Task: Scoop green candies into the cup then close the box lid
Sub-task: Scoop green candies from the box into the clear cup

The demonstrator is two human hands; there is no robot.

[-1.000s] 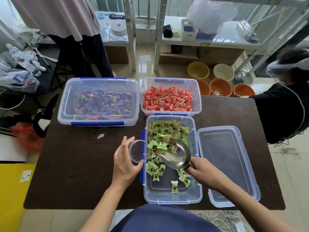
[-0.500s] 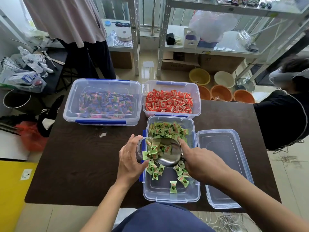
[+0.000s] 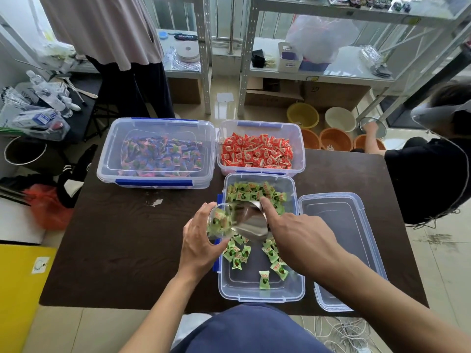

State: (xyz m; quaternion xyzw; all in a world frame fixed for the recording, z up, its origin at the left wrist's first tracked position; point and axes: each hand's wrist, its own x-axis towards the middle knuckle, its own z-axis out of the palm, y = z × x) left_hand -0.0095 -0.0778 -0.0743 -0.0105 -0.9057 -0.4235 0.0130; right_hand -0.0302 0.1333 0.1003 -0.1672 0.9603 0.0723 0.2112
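Observation:
My left hand grips a clear plastic cup, tipped on its side over the left edge of the open clear box. Green candies lie in that box, heaped at the far end and scattered in the middle. My right hand holds a metal scoop tilted with its mouth against the cup's opening. Green candies show inside the cup. The box's clear lid lies flat on the table just right of the box.
A closed box of blue-purple candies and an open box of red candies stand at the table's far side. One person stands beyond the table at left; another crouches at right by floor basins. The dark table ends near my body.
The scoop, loaded with green candies, rose from the box and tipped against the cup. Candies have slid from scoop into the cup, which my left hand raised slightly.

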